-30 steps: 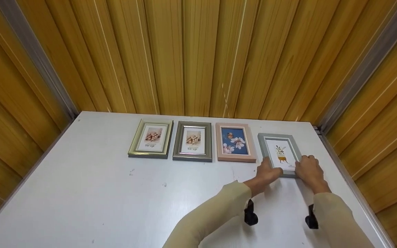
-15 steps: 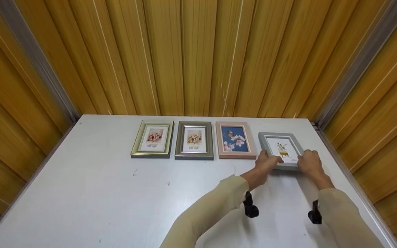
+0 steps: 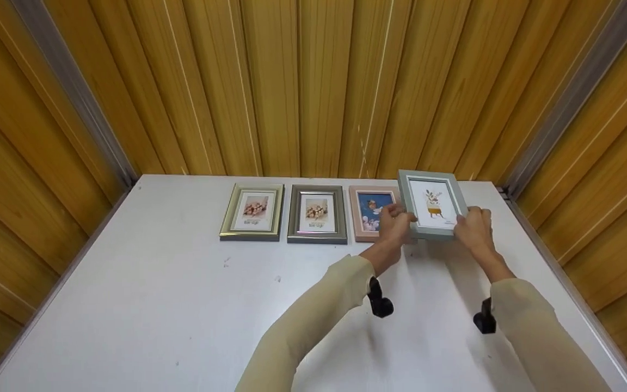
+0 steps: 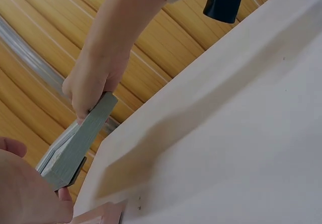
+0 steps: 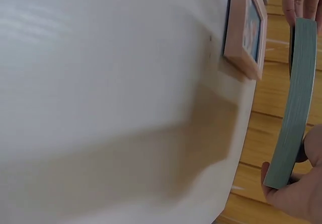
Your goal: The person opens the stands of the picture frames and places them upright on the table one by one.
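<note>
A grey-green picture frame (image 3: 434,235) with a plant-on-stool print is held up off the white table, tilted, at the right. My left hand (image 3: 393,231) grips its left edge, thumb at the front. On its lower right side, my right hand (image 3: 474,231) pinches the frame. Both wrist views show the frame's edge between the two hands, apart from the table, with its shadow below. Just left of it lies a pink picture frame (image 3: 367,237) with a blossom picture, partly hidden by my left hand and the raised frame.
A dark grey picture frame (image 3: 317,238) and a gold picture frame (image 3: 249,236) lie in line with the pink one near the back edge of the white table (image 3: 183,305). Ribbed wood-look walls (image 3: 270,87) rise behind and at both sides.
Both hands have lifted the grey-green frame off the table and moved it up and slightly left, toward the pink frame. The other frames stay in their row.
</note>
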Motion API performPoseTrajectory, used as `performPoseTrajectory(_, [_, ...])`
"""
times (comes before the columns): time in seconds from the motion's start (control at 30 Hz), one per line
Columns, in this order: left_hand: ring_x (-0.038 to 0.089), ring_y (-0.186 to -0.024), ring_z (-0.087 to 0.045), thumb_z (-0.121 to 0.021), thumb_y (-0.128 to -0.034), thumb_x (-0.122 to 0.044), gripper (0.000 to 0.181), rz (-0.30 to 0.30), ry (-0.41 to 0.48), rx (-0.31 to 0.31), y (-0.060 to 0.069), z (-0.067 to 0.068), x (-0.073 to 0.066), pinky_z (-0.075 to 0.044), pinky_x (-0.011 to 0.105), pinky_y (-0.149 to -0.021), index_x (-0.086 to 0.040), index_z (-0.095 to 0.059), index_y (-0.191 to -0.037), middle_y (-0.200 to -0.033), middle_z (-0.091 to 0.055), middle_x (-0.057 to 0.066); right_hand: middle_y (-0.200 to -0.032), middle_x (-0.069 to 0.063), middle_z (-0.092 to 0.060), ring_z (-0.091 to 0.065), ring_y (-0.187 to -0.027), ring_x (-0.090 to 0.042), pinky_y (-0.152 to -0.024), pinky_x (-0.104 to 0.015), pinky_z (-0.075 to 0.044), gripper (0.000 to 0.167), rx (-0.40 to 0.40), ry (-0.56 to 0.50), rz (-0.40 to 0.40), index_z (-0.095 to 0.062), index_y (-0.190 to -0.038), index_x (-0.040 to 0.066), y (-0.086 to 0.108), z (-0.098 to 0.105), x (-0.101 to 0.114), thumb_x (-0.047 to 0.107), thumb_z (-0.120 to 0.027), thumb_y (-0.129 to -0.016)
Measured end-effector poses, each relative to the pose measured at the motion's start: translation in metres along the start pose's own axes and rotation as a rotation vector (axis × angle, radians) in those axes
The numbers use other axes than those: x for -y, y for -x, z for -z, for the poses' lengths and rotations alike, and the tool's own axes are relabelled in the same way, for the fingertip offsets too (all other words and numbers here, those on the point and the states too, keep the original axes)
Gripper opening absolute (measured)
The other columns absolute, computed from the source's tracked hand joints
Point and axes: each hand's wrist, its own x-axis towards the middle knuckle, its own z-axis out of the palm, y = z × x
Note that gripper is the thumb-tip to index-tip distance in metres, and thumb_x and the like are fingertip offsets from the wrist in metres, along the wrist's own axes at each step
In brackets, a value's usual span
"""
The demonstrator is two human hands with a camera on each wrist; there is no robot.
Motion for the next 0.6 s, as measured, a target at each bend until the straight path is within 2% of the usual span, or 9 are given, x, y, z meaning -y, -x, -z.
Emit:
performPoseTrajectory(0.13, [0.021, -0.113, -0.062, -0.066, -0.081, -0.008, 0.051, -0.05, -0.012, -0.104, -0.01, 0.027, -0.01, -0.052, 0.034, -0.098, -0.008, -0.059, -0.132, -0.124, -0.066, 0.007, -0.144, -0.042, -0.04, -0.041, -0.135, -0.051, -0.117, -0.059, -0.036, 0.054, 0.037, -0.126, -0.007, -0.03, -0.146, -0.023, 0.004, -0.012, 0.031, 0.01, -0.038, -0.104])
performPoseTrajectory(0.23, [0.021, -0.109, -0.062, -0.064, -0.0822, -0.009, 0.055, -0.039, 0.009, -0.141, -0.018, 0.049, -0.015, -0.052, 0.031, -0.092, -0.005, -0.058, -0.136, -0.125, -0.067, 0.011, -0.149, -0.038, -0.042, -0.043, -0.14, -0.046, -0.118, -0.053, -0.038, 0.054, 0.086, -0.222, -0.049, -0.029, -0.15, -0.016, 0.008, -0.021, 0.052, 0.012, -0.039, -0.105])
performPoseTrajectory(0.33, [0.019, -0.1, -0.061, -0.062, -0.0843, -0.01, 0.059, -0.001, 0.037, -0.134, -0.024, 0.071, -0.018, -0.051, 0.027, -0.081, -0.003, -0.055, -0.142, -0.124, -0.067, 0.013, -0.151, -0.035, -0.041, -0.043, -0.142, -0.043, -0.119, -0.049, -0.038, 0.055, 0.113, -0.268, -0.073, -0.028, -0.153, -0.011, 0.011, -0.031, 0.068, 0.014, -0.04, -0.106])
performPoseTrajectory(0.43, [0.014, -0.087, -0.057, -0.061, -0.0864, -0.012, 0.059, 0.034, 0.026, -0.109, -0.028, 0.09, -0.019, -0.046, 0.023, -0.07, -0.004, -0.055, -0.144, -0.119, -0.068, 0.011, -0.151, -0.033, -0.043, -0.043, -0.143, -0.042, -0.119, -0.049, -0.037, 0.053, 0.112, -0.288, -0.069, -0.03, -0.152, -0.008, 0.015, -0.041, 0.082, 0.013, -0.042, -0.105])
performPoseTrajectory(0.5, [0.012, -0.084, -0.054, -0.061, -0.0865, -0.011, 0.056, 0.034, 0.001, -0.106, -0.029, 0.1, -0.019, -0.045, 0.022, -0.069, -0.005, -0.058, -0.142, -0.119, -0.068, 0.01, -0.151, -0.032, -0.044, -0.042, -0.143, -0.042, -0.12, -0.049, -0.036, 0.053, 0.122, -0.308, -0.058, -0.03, -0.153, -0.006, 0.019, -0.047, 0.089, 0.013, -0.043, -0.105])
performPoseTrajectory(0.6, [0.016, -0.093, -0.059, -0.059, -0.0867, -0.011, 0.051, 0.023, -0.066, -0.123, -0.029, 0.112, -0.02, -0.048, 0.025, -0.074, -0.006, -0.063, -0.137, -0.124, -0.069, 0.012, -0.153, -0.031, -0.042, -0.04, -0.146, -0.041, -0.123, -0.049, -0.032, 0.056, 0.167, -0.338, -0.047, -0.027, -0.156, -0.005, 0.023, -0.054, 0.098, 0.012, -0.045, -0.105])
